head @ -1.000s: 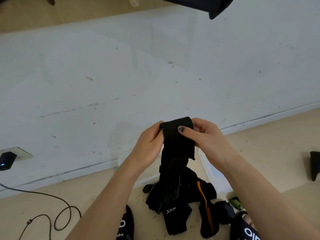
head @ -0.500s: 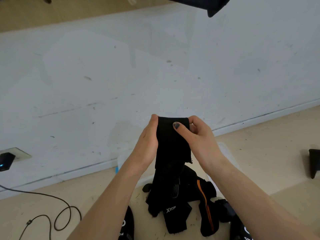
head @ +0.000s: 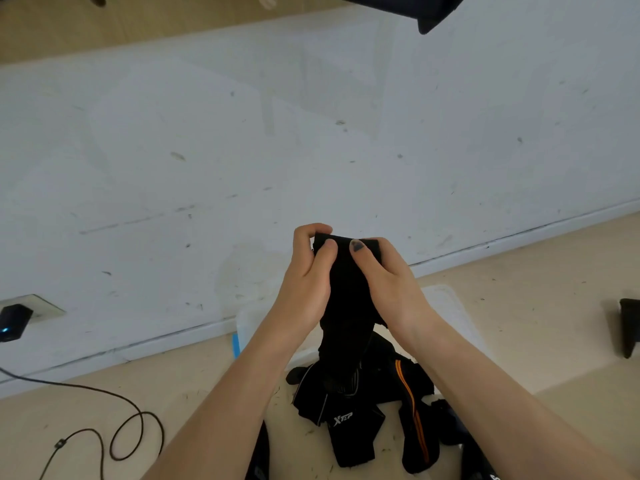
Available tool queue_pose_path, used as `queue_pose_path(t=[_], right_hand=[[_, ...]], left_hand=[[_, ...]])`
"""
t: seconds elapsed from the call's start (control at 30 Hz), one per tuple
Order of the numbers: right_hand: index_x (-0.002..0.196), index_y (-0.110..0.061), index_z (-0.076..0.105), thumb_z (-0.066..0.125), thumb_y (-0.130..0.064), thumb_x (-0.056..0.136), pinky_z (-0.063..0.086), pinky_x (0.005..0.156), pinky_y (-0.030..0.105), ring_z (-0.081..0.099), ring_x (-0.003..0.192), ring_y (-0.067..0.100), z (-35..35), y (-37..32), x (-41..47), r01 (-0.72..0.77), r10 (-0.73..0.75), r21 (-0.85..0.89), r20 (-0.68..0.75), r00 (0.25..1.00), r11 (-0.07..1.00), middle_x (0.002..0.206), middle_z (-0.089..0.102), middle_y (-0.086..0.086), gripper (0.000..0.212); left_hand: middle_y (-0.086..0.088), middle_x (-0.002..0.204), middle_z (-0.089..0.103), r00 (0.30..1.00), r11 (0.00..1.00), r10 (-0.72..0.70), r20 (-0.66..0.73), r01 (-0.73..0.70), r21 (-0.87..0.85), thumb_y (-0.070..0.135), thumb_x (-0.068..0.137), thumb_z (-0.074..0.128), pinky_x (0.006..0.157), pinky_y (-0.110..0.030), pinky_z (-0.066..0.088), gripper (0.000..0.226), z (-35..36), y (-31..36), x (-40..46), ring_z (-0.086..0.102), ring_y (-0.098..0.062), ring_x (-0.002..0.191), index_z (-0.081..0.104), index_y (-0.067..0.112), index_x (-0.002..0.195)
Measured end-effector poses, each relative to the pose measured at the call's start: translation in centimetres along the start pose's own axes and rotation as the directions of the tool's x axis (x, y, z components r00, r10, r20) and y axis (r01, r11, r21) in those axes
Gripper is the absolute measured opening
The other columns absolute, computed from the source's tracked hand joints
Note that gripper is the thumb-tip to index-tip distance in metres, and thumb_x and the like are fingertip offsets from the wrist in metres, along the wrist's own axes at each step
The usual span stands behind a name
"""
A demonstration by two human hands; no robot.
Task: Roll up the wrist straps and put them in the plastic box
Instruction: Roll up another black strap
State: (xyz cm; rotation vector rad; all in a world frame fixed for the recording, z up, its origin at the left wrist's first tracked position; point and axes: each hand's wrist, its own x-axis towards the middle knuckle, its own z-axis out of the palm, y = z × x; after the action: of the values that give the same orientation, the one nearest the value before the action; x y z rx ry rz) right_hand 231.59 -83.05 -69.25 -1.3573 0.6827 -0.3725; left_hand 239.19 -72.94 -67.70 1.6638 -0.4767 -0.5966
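Observation:
A black wrist strap (head: 348, 289) is held up in front of the wall, its top end pinched between both hands and its tail hanging down. My left hand (head: 304, 282) grips its left side, thumb over the top edge. My right hand (head: 388, 282) grips the right side, thumb pressed on the front. Below lies a pile of black straps (head: 360, 407), one with an orange stripe, one with a white logo. The clear plastic box (head: 446, 306) sits on the floor behind my hands, mostly hidden by my arms.
A white scuffed wall rises just beyond the box. A black cable (head: 128, 431) loops over the beige floor at the lower left, near a small black device (head: 12, 322). A dark object (head: 628, 327) stands at the right edge.
Both hands have drawn closer together on the strap's top end, with the left thumb now over the front. The strap's upper part looks narrower and bunched.

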Motion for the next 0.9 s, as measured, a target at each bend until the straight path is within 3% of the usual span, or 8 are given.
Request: queue_pose_path(t=[0.1,0.17,0.3,0.43,0.53,0.63,0.77,0.9], right_hand=[[0.106,-0.020,0.059,0.052,-0.031,0.107,0.052,0.063,0.016,0.066,0.074,-0.004,-0.2,0.2,0.1,0.127,-0.131,-0.143,-0.020,0.991,0.982,0.094,0.068,-0.005,0.013],[0.104,-0.022,0.059,0.053,-0.028,0.106,0.052,0.062,0.016,0.067,0.075,-0.004,-0.2,0.4,0.0,0.163,-0.170,-0.138,-0.041,0.985,0.977,0.093,0.068,-0.006,0.008],[0.100,-0.021,0.059,0.058,-0.025,0.104,0.057,0.064,0.027,0.069,0.074,0.008,-0.2,0.2,-0.4,0.168,-0.169,-0.019,-0.047,0.984,0.986,0.086,0.069,-0.003,0.006],[0.102,-0.021,0.061,0.060,-0.023,0.103,0.059,0.068,0.042,0.070,0.074,0.018,-0.1,-0.4,-0.5,0.179,-0.178,0.034,-0.032,0.983,0.983,0.082,0.069,0.001,0.002],[0.107,-0.021,0.062,0.061,-0.024,0.103,0.061,0.068,0.044,0.071,0.073,0.022,-0.1,-0.7,-0.6,0.106,-0.108,0.121,0.004,0.994,0.987,0.084,0.070,0.005,0.004],[0.109,-0.020,0.061,0.059,-0.027,0.104,0.062,0.074,0.047,0.072,0.079,0.020,-0.2,-0.6,-0.6,0.044,-0.049,0.147,0.035,0.998,0.988,0.091,0.070,0.006,0.009],[0.105,-0.022,0.053,0.049,-0.029,0.108,0.055,0.062,0.020,0.064,0.071,-0.002,0.2,0.4,-0.5,0.180,-0.191,-0.131,-0.074,0.979,0.975,0.090,0.066,-0.004,0.009],[0.105,-0.023,0.053,0.049,-0.028,0.108,0.053,0.061,0.018,0.063,0.069,-0.003,0.1,0.6,-0.5,0.216,-0.231,-0.152,-0.090,0.969,0.965,0.086,0.064,-0.007,0.007]], left_hand=[[-0.003,0.105,0.062,0.998,0.999,-0.035,0.048,0.036,-0.012,0.030,0.110,0.036,0.059,-0.014,0.050,0.018,0.1,-0.1,-0.2,0.063,0.003,0.072,0.048,0.029,0.124],[-0.004,0.109,0.061,0.995,0.998,-0.054,0.089,0.057,-0.023,0.027,0.109,0.036,0.061,-0.014,0.050,0.018,0.3,-0.2,-0.3,0.064,0.004,0.077,0.048,0.024,0.122],[-0.002,0.107,0.061,0.995,0.999,-0.040,0.090,0.042,-0.023,0.020,0.109,0.037,0.062,-0.012,0.049,0.018,0.2,0.0,-0.1,0.063,0.005,0.080,0.050,0.019,0.120],[0.005,0.111,0.065,0.999,0.998,0.048,0.006,-0.048,0.047,0.026,0.110,0.038,0.068,-0.011,0.049,0.022,0.1,0.1,0.1,0.064,0.002,0.091,0.058,0.028,0.120],[0.005,0.111,0.064,0.994,0.990,0.110,-0.018,-0.108,0.093,0.024,0.110,0.039,0.068,-0.011,0.050,0.023,0.0,0.0,0.2,0.064,0.004,0.090,0.055,0.032,0.124],[0.003,0.111,0.063,0.997,0.996,0.069,-0.017,-0.068,0.054,0.025,0.111,0.038,0.064,-0.011,0.050,0.021,0.0,-0.2,0.2,0.065,0.006,0.084,0.053,0.030,0.124],[-0.003,0.108,0.063,0.996,0.995,-0.033,0.080,0.040,-0.095,0.018,0.107,0.038,0.061,-0.014,0.051,0.022,0.4,-0.2,-0.3,0.066,0.004,0.076,0.051,0.022,0.124],[-0.003,0.108,0.061,0.997,0.998,0.005,0.081,0.000,-0.056,0.013,0.107,0.038,0.060,-0.011,0.049,0.021,0.6,-0.1,-0.4,0.063,0.005,0.076,0.050,0.019,0.122]])
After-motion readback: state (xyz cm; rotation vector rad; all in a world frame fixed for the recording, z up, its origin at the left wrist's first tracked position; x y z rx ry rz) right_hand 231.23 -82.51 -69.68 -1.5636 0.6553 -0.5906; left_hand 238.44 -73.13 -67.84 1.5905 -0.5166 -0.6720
